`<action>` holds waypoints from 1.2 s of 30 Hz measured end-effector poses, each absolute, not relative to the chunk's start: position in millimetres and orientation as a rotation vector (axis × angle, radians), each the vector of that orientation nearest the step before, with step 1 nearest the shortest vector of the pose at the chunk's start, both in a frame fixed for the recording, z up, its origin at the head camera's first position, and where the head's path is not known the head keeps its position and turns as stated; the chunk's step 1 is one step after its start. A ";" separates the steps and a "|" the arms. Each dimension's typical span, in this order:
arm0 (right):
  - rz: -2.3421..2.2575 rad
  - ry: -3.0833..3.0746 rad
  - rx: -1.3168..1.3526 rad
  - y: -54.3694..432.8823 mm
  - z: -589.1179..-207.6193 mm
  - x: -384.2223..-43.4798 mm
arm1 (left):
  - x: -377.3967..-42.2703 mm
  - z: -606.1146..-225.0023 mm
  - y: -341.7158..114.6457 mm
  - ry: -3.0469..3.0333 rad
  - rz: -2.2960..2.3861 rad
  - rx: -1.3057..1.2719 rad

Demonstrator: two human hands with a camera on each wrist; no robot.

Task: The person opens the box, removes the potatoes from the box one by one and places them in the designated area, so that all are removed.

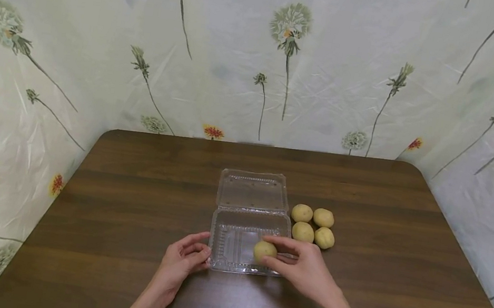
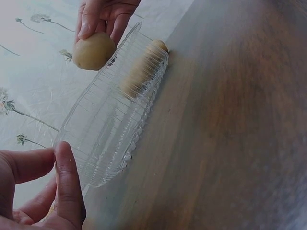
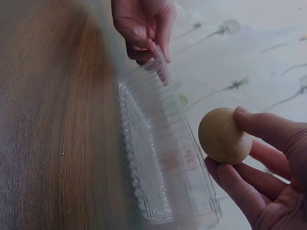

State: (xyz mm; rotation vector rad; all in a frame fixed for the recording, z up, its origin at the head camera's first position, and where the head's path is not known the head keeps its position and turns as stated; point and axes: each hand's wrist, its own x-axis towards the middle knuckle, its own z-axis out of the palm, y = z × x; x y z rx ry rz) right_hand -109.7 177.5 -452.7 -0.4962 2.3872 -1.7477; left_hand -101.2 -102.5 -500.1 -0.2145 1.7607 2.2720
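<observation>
A clear plastic clamshell container (image 1: 233, 242) lies with its lid (image 1: 252, 193) folded back away from me. My left hand (image 1: 183, 259) pinches the rim at the container's left side between thumb and fingers. Between the thumb and fingertips of my right hand (image 1: 308, 269) is a round yellow potato (image 1: 263, 252). Both wrist views show this potato (image 3: 224, 136) held above the container's rim, apart from it. No potato is seen inside the base. Part of the container's right front side is hidden behind the right hand.
Several more potatoes (image 1: 303, 232) sit in a close group just right of the container. The dark wooden table (image 1: 151, 187) has rounded far corners. Pale plastic sheeting (image 1: 217, 64) printed with dandelions surrounds its back and sides.
</observation>
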 end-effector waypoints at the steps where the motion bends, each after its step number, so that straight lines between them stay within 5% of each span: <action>1: -1.746 2.393 -0.489 178.2 -452.5 -109.3 | -101.0 -500.3 -102.6 1.764 2.272 -0.212; 36: -1.827 2.389 -0.295 201.6 -457.0 -97.8 | -100.2 -499.6 -102.0 1.746 2.275 -0.228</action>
